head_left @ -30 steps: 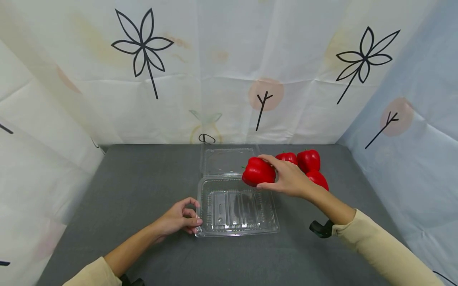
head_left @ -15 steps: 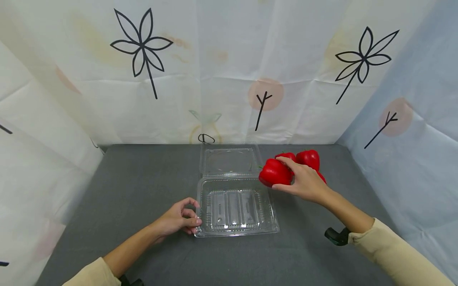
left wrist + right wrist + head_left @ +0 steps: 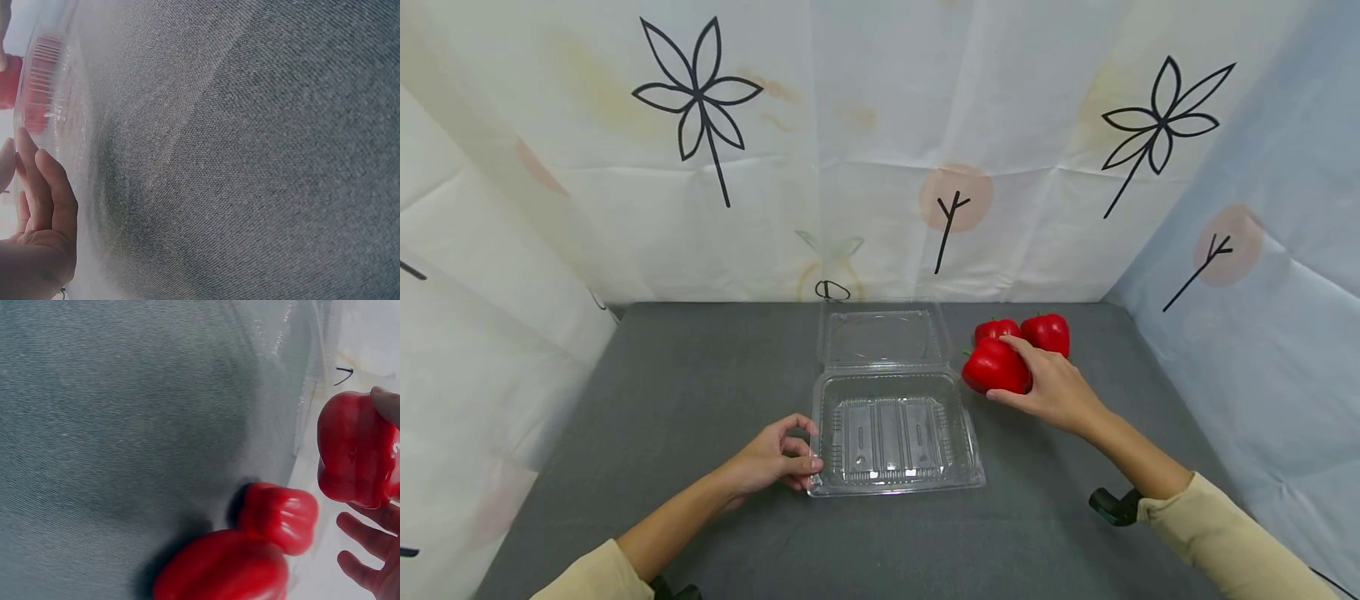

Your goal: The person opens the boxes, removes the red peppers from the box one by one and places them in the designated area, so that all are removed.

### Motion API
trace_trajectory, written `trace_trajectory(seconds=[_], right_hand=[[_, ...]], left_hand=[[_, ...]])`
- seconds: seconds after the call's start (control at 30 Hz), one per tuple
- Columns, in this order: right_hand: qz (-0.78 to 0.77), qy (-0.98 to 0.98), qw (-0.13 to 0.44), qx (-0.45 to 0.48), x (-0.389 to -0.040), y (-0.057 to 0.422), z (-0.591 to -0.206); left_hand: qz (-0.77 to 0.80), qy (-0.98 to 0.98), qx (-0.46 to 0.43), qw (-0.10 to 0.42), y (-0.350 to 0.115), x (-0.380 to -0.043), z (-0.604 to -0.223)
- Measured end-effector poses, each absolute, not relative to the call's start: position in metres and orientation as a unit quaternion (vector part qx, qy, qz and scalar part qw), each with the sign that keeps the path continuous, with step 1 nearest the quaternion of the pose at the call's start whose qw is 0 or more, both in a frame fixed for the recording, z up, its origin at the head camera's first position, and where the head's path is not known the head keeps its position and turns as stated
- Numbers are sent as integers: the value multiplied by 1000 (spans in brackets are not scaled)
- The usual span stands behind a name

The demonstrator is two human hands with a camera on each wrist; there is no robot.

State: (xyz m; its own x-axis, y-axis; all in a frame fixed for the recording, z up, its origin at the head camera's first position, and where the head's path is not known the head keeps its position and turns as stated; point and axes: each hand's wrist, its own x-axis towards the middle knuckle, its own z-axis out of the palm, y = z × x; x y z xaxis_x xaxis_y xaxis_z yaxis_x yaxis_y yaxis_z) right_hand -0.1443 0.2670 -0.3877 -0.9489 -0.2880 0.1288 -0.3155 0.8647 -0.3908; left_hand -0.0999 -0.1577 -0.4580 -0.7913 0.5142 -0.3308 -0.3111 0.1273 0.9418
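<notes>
My right hand [image 3: 1056,387] holds a red bell pepper [image 3: 996,367] between thumb and fingers, just right of the clear plastic clamshell container [image 3: 895,487]. In the right wrist view the held bell pepper [image 3: 353,450] appears raised above the cloth, with some fingers spread below it. My left hand [image 3: 775,457] pinches the container's left rim near its front corner, thumb on top. The container's base is empty, and its lid [image 3: 883,337] lies folded back behind it. From the left wrist, the fingers [image 3: 53,194] show at the rim.
Two more red bell peppers, one on the left [image 3: 992,329] and one on the right [image 3: 1047,333], sit at the back right behind the held one. A grey cloth [image 3: 715,358] covers the table. Printed fabric sheets [image 3: 880,150] wall off the back and sides.
My right hand has carried the bell pepper rightward from over the container's right back corner to beside it, in front of the other peppers. My left hand and the container stay put.
</notes>
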Motion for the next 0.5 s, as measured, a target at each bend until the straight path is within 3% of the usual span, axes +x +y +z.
trace_trajectory(seconds=[0.5], right_hand=[[198, -963, 47, 176, -143, 278, -419]], left_hand=[[648, 690, 63, 316, -157, -100, -455]])
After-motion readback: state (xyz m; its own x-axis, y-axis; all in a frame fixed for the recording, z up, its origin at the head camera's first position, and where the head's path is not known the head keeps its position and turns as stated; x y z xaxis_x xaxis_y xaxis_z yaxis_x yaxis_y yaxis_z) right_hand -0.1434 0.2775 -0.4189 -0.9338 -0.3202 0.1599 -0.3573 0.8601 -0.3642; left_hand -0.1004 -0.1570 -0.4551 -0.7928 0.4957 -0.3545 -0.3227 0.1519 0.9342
